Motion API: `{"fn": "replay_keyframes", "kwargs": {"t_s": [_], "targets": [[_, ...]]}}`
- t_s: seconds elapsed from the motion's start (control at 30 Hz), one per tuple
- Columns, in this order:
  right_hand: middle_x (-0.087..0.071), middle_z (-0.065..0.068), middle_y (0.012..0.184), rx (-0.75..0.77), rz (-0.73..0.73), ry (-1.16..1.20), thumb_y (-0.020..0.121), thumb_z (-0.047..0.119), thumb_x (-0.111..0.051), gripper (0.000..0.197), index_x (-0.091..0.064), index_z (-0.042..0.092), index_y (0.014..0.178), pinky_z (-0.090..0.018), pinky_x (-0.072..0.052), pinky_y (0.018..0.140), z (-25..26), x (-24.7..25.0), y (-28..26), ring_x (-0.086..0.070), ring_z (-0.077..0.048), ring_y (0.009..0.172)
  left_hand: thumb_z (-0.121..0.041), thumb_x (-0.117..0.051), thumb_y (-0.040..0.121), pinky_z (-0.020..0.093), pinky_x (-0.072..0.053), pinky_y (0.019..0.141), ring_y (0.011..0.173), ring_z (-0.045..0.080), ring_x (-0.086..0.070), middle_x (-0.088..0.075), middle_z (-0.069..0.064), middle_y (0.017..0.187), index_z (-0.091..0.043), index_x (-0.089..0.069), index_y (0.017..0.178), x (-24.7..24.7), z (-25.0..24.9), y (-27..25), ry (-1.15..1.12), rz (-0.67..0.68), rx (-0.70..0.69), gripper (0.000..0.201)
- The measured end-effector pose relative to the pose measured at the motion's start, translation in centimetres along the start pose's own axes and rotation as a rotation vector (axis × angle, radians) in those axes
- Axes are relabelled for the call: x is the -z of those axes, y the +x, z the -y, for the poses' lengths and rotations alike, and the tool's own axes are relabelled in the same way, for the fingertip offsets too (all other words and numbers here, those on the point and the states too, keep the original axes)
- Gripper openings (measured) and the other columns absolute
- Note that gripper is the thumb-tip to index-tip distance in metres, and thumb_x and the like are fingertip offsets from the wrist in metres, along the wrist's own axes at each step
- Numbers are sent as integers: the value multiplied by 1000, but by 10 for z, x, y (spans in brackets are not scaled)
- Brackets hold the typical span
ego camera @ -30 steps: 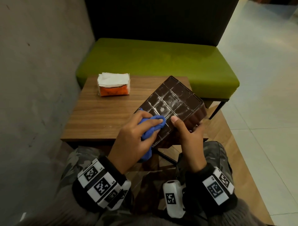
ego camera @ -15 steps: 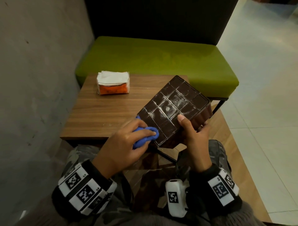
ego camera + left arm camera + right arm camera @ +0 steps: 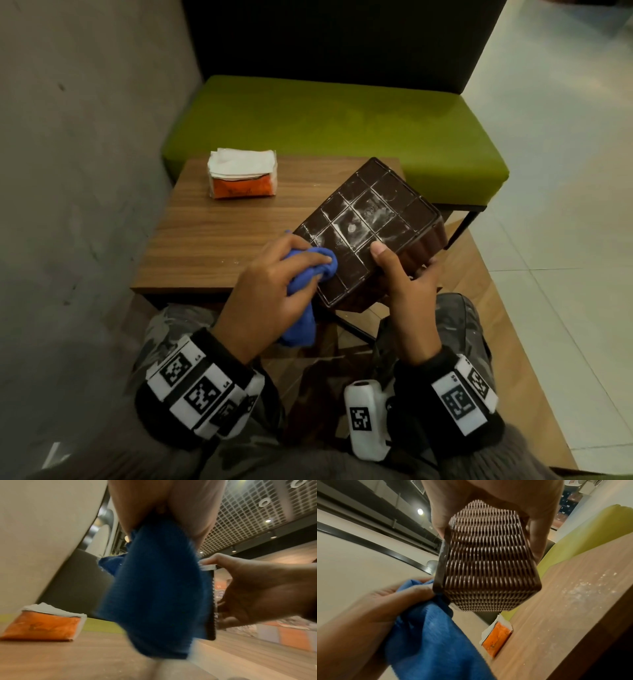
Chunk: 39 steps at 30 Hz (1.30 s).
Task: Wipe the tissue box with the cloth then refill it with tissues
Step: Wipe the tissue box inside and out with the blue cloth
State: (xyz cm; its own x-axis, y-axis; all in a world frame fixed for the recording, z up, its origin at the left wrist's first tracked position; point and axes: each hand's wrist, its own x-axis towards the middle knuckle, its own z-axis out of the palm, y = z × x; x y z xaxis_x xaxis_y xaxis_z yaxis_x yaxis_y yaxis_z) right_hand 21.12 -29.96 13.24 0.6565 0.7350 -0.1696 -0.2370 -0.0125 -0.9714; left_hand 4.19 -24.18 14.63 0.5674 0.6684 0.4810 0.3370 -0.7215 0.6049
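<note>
A dark brown woven tissue box (image 3: 368,226) is held upside down and tilted above the table's near right corner, its dusty gridded underside facing me. My right hand (image 3: 400,274) grips its near right side, thumb on the underside; its woven wall (image 3: 486,561) fills the right wrist view. My left hand (image 3: 277,277) clutches a bunched blue cloth (image 3: 308,274) and presses it to the underside's near left edge. The cloth (image 3: 154,588) hangs from the fist in the left wrist view. An orange pack of white tissues (image 3: 241,178) lies at the table's far left.
The small wooden table (image 3: 219,240) carries white dust specks. A green bench seat (image 3: 342,130) with a dark backrest stands behind it, a grey wall at the left and a pale tiled floor at the right. My knees sit below the table's near edge.
My left hand slid the cloth off the underside toward the box's near left corner, then back onto the face. The right hand shifted the box slightly right and away.
</note>
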Motion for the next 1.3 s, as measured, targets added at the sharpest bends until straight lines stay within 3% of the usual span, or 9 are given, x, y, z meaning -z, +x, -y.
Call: {"fn": "replay_keyframes", "kwargs": {"t_s": [0.17, 0.3, 0.47, 0.6, 0.77, 0.9, 1.03, 1.2, 1.3], "targets": [[-67, -1, 117, 2, 33, -11, 53, 52, -77, 90, -42, 21, 130, -50, -55, 92, 0, 6, 0, -69, -20, 103, -27, -54, 84, 17, -44, 85, 99, 9, -52, -52, -2, 111, -19, -62, 111, -3, -9, -12, 64, 138, -106, 30], [-66, -1, 119, 32, 52, -21, 55, 52, -76, 91, -41, 20, 133, -47, -56, 93, 1, 8, -2, -69, -18, 104, -29, -51, 83, 28, -48, 84, 97, 13, -55, -56, 2, 107, -15, -67, 109, 6, 11, 3, 44, -60, 119, 34], [-65, -2, 121, 33, 51, -2, 56, 49, -77, 89, -43, 21, 132, -49, -55, 93, 1, 9, 1, -68, -19, 106, -27, -54, 84, 23, -46, 80, 94, 13, -54, -57, 2, 106, -17, -66, 108, -3, -8, -9, 118, 71, -38, 29], [-65, -1, 121, 28, 79, -13, 56, 49, -76, 87, -42, 22, 132, -47, -56, 93, 0, 10, -1, -67, -21, 108, -19, -58, 84, 34, -50, 83, 95, 15, -55, -55, 3, 105, -15, -66, 111, 5, 7, 4, 34, -56, 137, 28], [-66, 2, 116, 21, 78, 2, 55, 49, -76, 89, -41, 21, 132, -40, -59, 87, 1, 13, 2, -68, -21, 106, -26, -53, 84, 23, -46, 81, 95, 13, -54, -56, 5, 106, -15, -66, 111, -4, -9, -11, 72, 110, -24, 33], [-64, -4, 122, 4, 82, -10, 55, 49, -76, 90, -41, 20, 132, -45, -56, 93, -2, 12, 0, -66, -23, 110, -21, -56, 84, 28, -47, 83, 95, 12, -53, -55, 2, 105, -14, -66, 109, 1, 3, -4, 25, -47, 121, 27], [-62, -6, 124, -13, 87, 17, 54, 49, -75, 89, -40, 22, 131, -43, -58, 90, -3, 15, 3, -65, -26, 111, -26, -53, 84, 20, -47, 81, 95, 12, -54, -56, 4, 107, -14, -66, 109, -8, -14, -17, 49, 84, -18, 30], [-61, -1, 122, 17, 96, -15, 55, 49, -75, 86, -41, 22, 129, -43, -57, 91, -2, 15, 1, -65, -23, 111, -16, -58, 85, 25, -47, 89, 100, 10, -54, -55, 4, 109, -14, -65, 111, -3, 8, -11, -36, -125, 151, 27], [-62, -2, 121, 14, 90, 6, 54, 49, -74, 88, -41, 21, 130, -40, -59, 88, 0, 14, 2, -65, -23, 111, -14, -60, 85, 22, -48, 86, 97, 12, -55, -55, 4, 107, -11, -66, 110, -8, 0, -15, -25, -145, 128, 26]]}}
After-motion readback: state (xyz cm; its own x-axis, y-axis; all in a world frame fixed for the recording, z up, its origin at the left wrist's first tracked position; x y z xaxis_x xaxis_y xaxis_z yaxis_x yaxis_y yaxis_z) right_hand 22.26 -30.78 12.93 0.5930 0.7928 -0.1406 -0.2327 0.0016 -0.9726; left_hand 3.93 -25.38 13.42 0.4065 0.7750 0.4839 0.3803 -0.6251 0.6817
